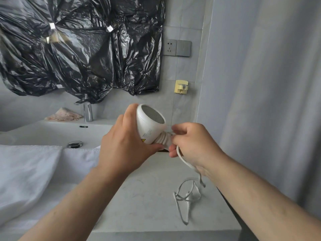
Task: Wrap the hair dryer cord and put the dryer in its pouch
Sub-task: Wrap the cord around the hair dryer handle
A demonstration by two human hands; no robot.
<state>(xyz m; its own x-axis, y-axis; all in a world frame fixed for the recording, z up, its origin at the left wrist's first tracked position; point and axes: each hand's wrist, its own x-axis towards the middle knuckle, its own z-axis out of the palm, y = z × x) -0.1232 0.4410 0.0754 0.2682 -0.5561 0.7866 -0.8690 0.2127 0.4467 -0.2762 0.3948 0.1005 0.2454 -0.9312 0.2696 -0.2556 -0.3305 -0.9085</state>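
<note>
Head view has the right hand (194,143) with its fingers curled round the cord (162,139), pinching it against the turns already laid on the dryer's handle at its fingertips. Meeting those turns from the other side, the left hand (125,141) grips the body of the hair dryer (149,124), thumb tucked under beside the coils and the mesh intake facing up and away from both hands. Dryer and hands hang above the countertop (147,188) rather than resting on it.

From under the right palm the rest of the cord drops past the wrist and lies in a loose tangle on the counter below. Something like the plug sits among the loops, too blurred to be sure.

Winding looks partway done: several snug turns are on and a fair length is left. Each new turn should probably land just beside the last, not over it, with light, even tension so the stack does not slip off the handle end. The left thumb could pin the newest turn while the right hand regrips. The tangle may snag as it lifts, so feeding it slowly seems wise.

Beyond the left hand lie a white towel (26,171) and the sink (52,131). No pouch can be made out.
</note>
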